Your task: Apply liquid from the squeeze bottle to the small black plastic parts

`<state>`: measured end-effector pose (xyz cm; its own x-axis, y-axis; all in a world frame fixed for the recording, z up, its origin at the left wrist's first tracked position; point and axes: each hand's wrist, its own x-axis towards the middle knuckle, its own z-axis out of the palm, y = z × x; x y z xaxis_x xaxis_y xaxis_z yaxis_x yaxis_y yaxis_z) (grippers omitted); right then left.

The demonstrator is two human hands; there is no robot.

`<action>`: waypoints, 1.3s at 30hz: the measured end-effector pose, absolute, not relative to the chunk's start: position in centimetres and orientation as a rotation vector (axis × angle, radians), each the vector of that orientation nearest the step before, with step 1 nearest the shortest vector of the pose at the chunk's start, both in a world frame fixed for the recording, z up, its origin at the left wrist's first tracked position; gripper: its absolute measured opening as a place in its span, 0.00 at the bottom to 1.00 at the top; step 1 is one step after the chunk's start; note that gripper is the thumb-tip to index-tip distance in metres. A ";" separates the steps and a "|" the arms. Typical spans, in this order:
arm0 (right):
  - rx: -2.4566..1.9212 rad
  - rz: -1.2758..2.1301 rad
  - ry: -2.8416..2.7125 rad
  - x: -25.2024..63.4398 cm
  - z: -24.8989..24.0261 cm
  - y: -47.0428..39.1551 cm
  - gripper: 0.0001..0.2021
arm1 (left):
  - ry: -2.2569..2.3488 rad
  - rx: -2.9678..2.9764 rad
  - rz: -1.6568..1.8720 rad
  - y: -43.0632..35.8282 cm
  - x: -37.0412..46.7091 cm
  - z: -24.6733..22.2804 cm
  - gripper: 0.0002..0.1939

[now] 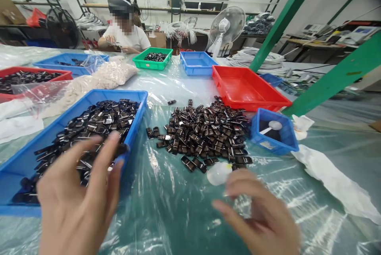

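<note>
My left hand (80, 191) is over the near right part of a long blue tray (138, 128), its fingers apart and slightly blurred. A dark piece (120, 149) shows by its fingertips; I cannot tell whether they touch it. The tray holds many small black pieces (98, 122) with shiny edges. My right hand (258, 211) hovers above the plastic-covered table, thumb and fingers curved and apart, with nothing I can make out between them. Just beyond it lies a white rounded disc (218, 173), at the near edge of a loose heap of small dark brown-black casings (205, 128).
Right of the heap are a small blue bin (274, 147) with a white spoon (271, 126) and a red tray (250, 88). Green posts (333, 72) rise at the right. A bag of beige pieces (114, 73) lies behind the long tray. Another person (127, 36) sits across the table.
</note>
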<state>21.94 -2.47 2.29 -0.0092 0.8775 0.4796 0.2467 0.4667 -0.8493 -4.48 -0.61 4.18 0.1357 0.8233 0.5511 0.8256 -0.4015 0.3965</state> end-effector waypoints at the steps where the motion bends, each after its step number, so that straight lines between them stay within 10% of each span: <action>1: -1.037 0.442 -1.505 22.6 2.2 -2.4 0.16 | -1.749 -2.235 -1.046 -0.2 -4.7 4.5 0.34; 7: -1.385 0.688 -1.494 24.7 -0.9 -1.5 0.28 | -1.339 -2.382 -0.357 0.0 -0.2 1.6 0.29; 15: -1.519 1.005 -1.580 24.6 -2.1 -2.2 0.15 | -1.635 -2.357 -0.297 5.1 4.2 -0.6 0.19; 39: -1.583 1.158 -1.428 23.8 -0.7 -2.9 0.20 | -1.860 -2.967 -0.909 0.5 1.6 -0.8 0.11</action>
<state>23.85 -2.92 -0.74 -0.0075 0.9870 -0.1604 0.3609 -0.1469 -0.9210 1.56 0.46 -0.81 0.3814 0.9116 0.1534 0.6814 -0.3894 0.6198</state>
